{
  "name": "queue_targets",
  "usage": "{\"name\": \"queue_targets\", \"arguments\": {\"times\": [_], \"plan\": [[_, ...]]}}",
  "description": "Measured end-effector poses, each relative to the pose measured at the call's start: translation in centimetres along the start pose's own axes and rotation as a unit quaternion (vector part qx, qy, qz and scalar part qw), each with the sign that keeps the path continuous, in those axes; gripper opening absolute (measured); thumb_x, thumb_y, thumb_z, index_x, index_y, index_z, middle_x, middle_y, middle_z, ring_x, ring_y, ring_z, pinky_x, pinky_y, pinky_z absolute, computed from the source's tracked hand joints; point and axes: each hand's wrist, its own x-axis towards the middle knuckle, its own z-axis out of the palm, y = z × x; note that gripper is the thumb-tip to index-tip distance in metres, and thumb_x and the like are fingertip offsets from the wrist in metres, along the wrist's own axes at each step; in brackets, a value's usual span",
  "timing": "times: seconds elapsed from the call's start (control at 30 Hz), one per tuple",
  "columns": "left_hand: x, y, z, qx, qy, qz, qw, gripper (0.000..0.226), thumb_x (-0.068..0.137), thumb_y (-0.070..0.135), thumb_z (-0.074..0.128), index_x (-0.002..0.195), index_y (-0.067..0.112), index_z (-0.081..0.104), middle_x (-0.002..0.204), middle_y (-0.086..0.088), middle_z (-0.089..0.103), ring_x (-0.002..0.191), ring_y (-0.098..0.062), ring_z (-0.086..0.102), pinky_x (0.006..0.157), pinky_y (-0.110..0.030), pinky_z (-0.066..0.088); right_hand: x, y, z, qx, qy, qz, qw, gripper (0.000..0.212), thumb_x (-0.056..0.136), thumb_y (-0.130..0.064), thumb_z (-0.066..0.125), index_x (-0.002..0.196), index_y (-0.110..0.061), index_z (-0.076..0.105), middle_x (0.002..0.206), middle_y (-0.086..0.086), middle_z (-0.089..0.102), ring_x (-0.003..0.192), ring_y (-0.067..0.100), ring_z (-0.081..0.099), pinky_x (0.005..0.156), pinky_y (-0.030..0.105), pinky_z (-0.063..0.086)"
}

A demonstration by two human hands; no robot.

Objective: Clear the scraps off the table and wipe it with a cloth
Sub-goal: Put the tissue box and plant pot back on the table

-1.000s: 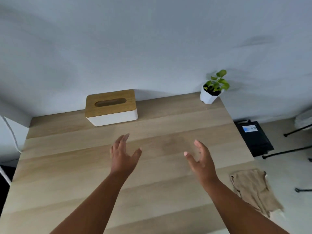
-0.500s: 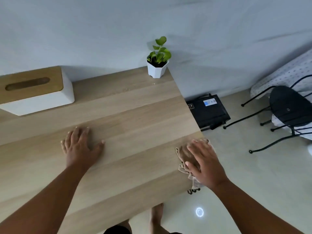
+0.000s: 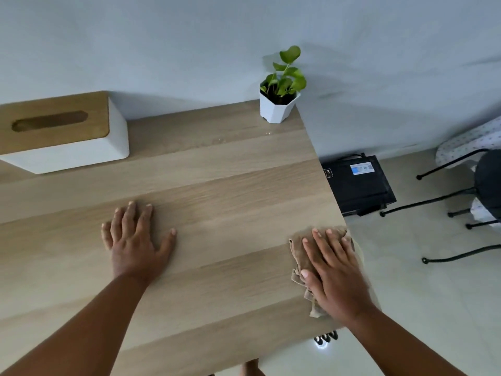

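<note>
Pressing down with straight fingers, the right hand (image 3: 334,275) lies flat on the beige cloth (image 3: 301,256), which sits bunched at the right edge of the wooden table (image 3: 217,202), partly overhanging it. The left hand (image 3: 135,240) rests palm-down on bare wood well apart from the cloth, fingers spread and holding nothing, apparently bracing the body. No scraps can be made out on the visible surface; a few pale specks or droplets (image 3: 268,133) lie near the potted plant (image 3: 280,96) at the far right corner, too small to identify. Judged from this layout, the clearing step appears finished and the wiping step is at its start. The next move probably calls for keeping even downward pressure on the cloth while sweeping it leftward across the boards, so that the fabric stays under the palm and does not slip off the edge. A tissue box (image 3: 62,131) with a wooden lid stands at the far left against the wall and would need wiping around. Beyond the table's right edge, a black device (image 3: 357,183) sits on the floor beside a black-framed chair (image 3: 461,202).
</note>
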Motion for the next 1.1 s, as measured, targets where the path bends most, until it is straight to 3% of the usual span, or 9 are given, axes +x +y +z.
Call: {"name": "queue_targets", "arguments": {"times": [0.33, 0.7, 0.83, 1.0, 1.1], "plan": [[0.4, -0.7, 0.4, 0.023, -0.012, 0.000, 1.000, 0.082, 0.085, 0.078, 0.042, 0.150, 0.029, 0.042, 0.164, -0.009, 0.029, 0.156, -0.030, 0.017, 0.126, -0.052, 0.006, 18.0, -3.5, -1.9, -0.001, -0.019, 0.126, 0.992, 0.071, 0.104, -0.057, 0.012, 0.163, -0.020, 0.025, 0.172, 0.013, 0.017, 0.159, 0.036, 0.011, 0.128, 0.055, 0.006], [0.5, -0.3, -0.1, 0.018, -0.025, -0.001, 1.000, 0.083, 0.084, 0.074, 0.044, 0.150, 0.024, 0.044, 0.165, -0.011, 0.028, 0.158, -0.030, 0.013, 0.125, -0.058, 0.009, 31.0, -7.9, -3.1, 0.056, 0.012, 0.222, 0.973, 0.063, 0.105, -0.041, 0.031, 0.163, -0.015, 0.026, 0.171, 0.016, 0.019, 0.158, 0.037, 0.013, 0.128, 0.054, 0.007], [0.5, -0.3, -0.3, 0.022, -0.031, 0.001, 0.999, 0.084, 0.084, 0.074, 0.044, 0.151, 0.024, 0.044, 0.166, -0.011, 0.027, 0.158, -0.030, 0.012, 0.125, -0.059, 0.009, 33.8, -11.9, -3.1, 0.045, 0.006, 0.176, 0.983, 0.063, 0.106, -0.043, 0.027, 0.164, -0.020, 0.023, 0.171, 0.014, 0.017, 0.158, 0.040, 0.010, 0.128, 0.056, 0.007], [0.5, -0.4, -0.1, 0.021, -0.030, 0.000, 0.999, 0.084, 0.084, 0.074, 0.044, 0.152, 0.024, 0.044, 0.166, -0.010, 0.028, 0.158, -0.029, 0.012, 0.125, -0.060, 0.009, 33.8, -17.9, -2.0, 0.021, -0.016, 0.037, 0.999, 0.064, 0.106, -0.051, 0.015, 0.164, -0.025, 0.023, 0.173, 0.011, 0.013, 0.159, 0.041, 0.005, 0.127, 0.059, 0.007], [0.5, -0.6, 0.1, 0.024, -0.032, 0.003, 0.999, 0.084, 0.085, 0.076, 0.043, 0.153, 0.025, 0.042, 0.167, -0.010, 0.026, 0.159, -0.028, 0.010, 0.125, -0.060, 0.009, 32.2, -17.3, -1.4, 0.007, -0.040, -0.055, 0.998, 0.068, 0.103, -0.059, 0.014, 0.163, -0.028, 0.026, 0.173, 0.005, 0.014, 0.160, 0.035, 0.003, 0.127, 0.058, 0.004]]}}
